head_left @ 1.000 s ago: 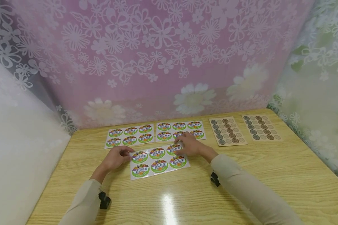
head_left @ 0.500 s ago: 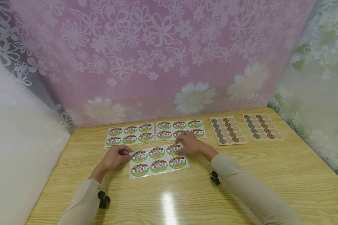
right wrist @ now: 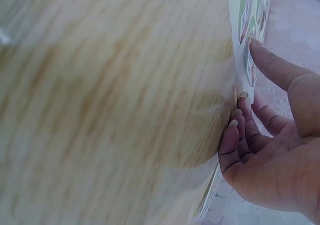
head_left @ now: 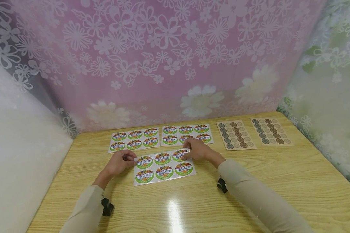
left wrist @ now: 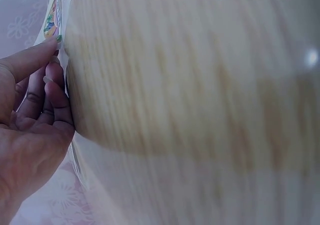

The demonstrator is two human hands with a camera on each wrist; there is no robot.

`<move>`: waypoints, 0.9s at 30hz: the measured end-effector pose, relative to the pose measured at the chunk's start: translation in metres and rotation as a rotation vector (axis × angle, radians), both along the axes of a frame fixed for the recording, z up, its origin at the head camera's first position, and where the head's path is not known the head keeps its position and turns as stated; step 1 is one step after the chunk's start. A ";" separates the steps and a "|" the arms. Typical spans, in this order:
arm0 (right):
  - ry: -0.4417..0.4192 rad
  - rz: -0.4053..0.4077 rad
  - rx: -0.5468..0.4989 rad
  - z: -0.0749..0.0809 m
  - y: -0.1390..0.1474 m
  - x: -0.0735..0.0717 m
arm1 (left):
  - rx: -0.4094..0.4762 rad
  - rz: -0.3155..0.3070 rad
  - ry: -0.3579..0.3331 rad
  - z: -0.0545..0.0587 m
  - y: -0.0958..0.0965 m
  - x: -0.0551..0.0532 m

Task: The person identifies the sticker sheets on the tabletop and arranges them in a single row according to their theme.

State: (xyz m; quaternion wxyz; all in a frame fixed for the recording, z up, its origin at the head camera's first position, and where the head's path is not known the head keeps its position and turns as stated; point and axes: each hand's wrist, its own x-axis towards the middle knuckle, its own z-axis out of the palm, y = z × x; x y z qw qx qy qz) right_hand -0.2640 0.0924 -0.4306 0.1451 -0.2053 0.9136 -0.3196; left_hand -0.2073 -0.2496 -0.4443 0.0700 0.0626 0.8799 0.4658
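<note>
Left hand (head_left: 119, 163) pinches sticker sheet (head_left: 154, 167) near far left corner, fingers curled; right hand (head_left: 199, 149) pinches far right corner. Sheet's 6 labels (head_left: 164, 173) face up, in front of 2 matching sheets (head_left: 134, 144) on table (head_left: 140, 207). Light, even grip should prevent creasing.
</note>
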 end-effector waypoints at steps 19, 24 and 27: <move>0.038 0.040 -0.055 0.000 0.009 0.005 | -0.086 -0.014 -0.002 0.001 0.004 0.001; 0.082 0.045 -0.051 -0.002 0.010 0.004 | -0.127 0.000 0.027 0.002 0.007 0.002; 0.093 0.040 -0.049 -0.004 0.010 0.004 | -0.134 0.016 0.026 0.003 0.008 0.003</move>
